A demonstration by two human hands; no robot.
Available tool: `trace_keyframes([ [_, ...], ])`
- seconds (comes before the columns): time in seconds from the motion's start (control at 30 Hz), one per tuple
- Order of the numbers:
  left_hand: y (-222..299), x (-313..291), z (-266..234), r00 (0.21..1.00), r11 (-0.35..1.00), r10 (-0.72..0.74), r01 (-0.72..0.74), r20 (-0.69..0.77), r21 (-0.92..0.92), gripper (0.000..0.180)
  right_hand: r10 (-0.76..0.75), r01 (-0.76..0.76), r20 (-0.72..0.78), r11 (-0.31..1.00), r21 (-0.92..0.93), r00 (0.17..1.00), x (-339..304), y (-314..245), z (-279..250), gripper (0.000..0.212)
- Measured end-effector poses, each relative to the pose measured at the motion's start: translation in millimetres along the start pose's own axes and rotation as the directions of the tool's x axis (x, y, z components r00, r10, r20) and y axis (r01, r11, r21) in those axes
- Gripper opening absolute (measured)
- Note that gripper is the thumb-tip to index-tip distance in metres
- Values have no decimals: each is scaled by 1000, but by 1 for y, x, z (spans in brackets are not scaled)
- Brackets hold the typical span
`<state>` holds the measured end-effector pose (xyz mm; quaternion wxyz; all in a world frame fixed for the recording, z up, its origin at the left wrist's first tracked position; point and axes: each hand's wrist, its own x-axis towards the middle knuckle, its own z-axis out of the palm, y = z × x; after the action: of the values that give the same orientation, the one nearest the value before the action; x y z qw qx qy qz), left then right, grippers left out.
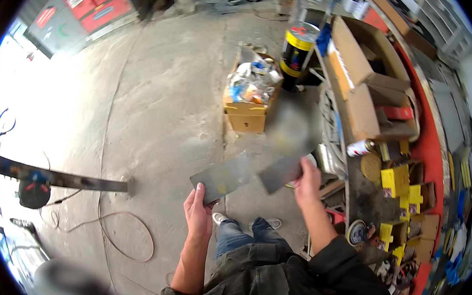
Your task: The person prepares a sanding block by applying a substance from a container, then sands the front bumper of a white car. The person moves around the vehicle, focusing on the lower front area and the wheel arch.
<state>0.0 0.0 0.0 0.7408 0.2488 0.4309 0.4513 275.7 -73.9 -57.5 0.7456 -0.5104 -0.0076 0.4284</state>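
My left hand [200, 213] is closed on the near end of a flat, dark grey rectangular sheet [215, 180], with the thumb on top. In my right hand [307, 183] is a second dark grey sheet [278, 175], pinched at its right edge. Both pieces are held out over the floor in front of my body, side by side with a narrow gap. A smeared patch covers part of the area around their far edges, so their full outlines are unclear.
Ahead stands a cardboard box [246, 110] full of rubbish, beside a black and yellow drum [296, 49]. A cluttered workbench [370, 187] runs along the right, with cartons, a spray can [360, 148] and a sander [357, 232]. A hose [149, 241] loops on the floor at left.
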Motion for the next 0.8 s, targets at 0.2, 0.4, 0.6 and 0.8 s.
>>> trace_keyframes([
  [0.2, 69, 30, -86, 995, 996, 72, -68, -73, 49, 16, 14, 5, 133, 990, -137, 991, -15, 34, 102, 48],
  [0.4, 91, 45, -129, 998, 996, 42, -46, -56, -72, 41, 333, -234, 320, 921, -311, 887, -70, 110, 213, 34],
  [0.6, 112, 33, -146, 987, 993, 82, -93, -139, -77, 28, 259, 158, 569, 800, -579, 780, -85, 154, 287, 23],
  [0.8, 132, 23, -143, 771, 871, 465, -309, -435, 383, 22, 318, 341, 703, 701, -626, 636, -102, 176, 340, 24],
])
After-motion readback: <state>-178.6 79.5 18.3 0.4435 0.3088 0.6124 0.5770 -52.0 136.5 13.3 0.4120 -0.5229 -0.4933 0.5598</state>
